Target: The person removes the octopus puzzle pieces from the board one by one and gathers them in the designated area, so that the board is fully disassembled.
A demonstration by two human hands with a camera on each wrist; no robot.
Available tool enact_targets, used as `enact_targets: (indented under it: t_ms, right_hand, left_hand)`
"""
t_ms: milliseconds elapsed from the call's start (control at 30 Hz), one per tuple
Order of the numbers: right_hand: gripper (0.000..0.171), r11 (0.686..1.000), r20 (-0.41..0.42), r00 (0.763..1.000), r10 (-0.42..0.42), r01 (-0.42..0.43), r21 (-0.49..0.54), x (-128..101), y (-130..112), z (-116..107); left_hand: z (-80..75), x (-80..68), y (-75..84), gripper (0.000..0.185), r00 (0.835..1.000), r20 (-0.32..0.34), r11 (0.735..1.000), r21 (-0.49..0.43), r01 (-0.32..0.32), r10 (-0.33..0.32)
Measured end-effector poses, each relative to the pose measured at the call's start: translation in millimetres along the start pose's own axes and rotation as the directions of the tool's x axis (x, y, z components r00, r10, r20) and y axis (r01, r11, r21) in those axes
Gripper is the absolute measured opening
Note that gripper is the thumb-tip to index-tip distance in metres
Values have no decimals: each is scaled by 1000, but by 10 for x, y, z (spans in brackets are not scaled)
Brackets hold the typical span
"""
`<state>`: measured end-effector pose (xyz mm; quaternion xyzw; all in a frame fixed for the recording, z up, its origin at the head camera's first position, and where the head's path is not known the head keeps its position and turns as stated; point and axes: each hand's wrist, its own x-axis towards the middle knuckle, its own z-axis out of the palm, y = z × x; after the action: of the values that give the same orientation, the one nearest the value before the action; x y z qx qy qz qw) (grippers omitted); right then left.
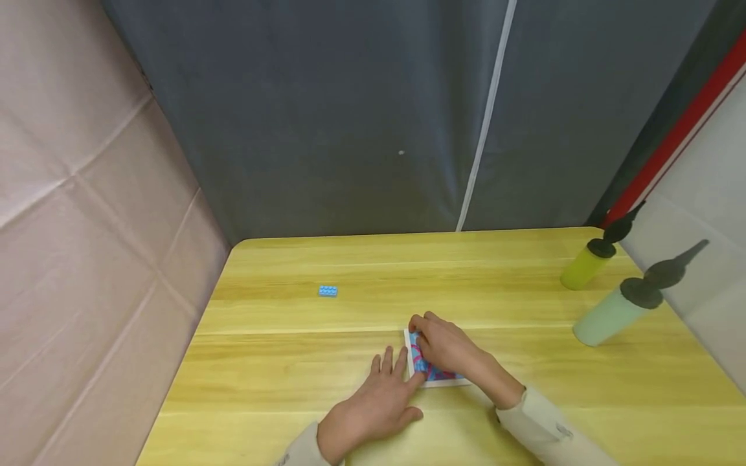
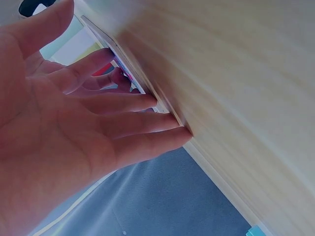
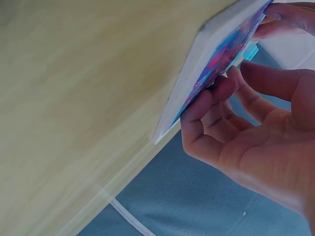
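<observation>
Pinching grip: right hand [image 1: 445, 346] curls fingers over the far end of the card [image 1: 434, 374], lying flat on the table [image 1: 280, 362]. Left hand [image 1: 375, 404], fingers spread straight, touches the card's left long edge. Card's long axis runs away from the person; blue brick [image 1: 327, 291] lies well apart, far-left.

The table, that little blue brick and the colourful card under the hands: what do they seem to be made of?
Table: looks like pale varnished wood or wood laminate, with grain lines and plank seams. Blue brick: probably moulded plastic, studded on top, uniform colour. Card: likely stiff board or a thin panel, with a white edge and a blue and pink print; the right hand lifts it unbent.
</observation>
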<state>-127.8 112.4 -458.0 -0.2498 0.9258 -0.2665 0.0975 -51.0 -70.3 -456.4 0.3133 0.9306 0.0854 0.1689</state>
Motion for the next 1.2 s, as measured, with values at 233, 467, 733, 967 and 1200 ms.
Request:
enact_targets:
  t_ms: [233, 467, 733, 967, 1200]
  right_hand:
    - [14, 996, 8, 996, 85, -85, 9, 23, -25, -22]
    - [15, 998, -9, 998, 65, -65, 12, 17, -13, -19]
    - [15, 998, -52, 997, 64, -63, 22, 24, 4, -2]
    - [11, 994, -66, 993, 94, -90, 61, 32, 49, 25]
    - [11, 993, -77, 993, 87, -81, 82, 35, 57, 7]
  left_hand:
    - [-4, 25, -2, 62, 1000, -25, 999, 34, -6, 7]
    - [1, 39, -5, 62, 1000, -28, 1000, 19, -8, 8]
    - [13, 43, -7, 61, 1000, -21, 1000, 15, -2, 2]
    - [-6, 30, 9, 62, 1000, -1, 1000, 26, 17, -17]
    - [-1, 20, 11, 63, 1000, 2, 1000, 4, 16, -16]
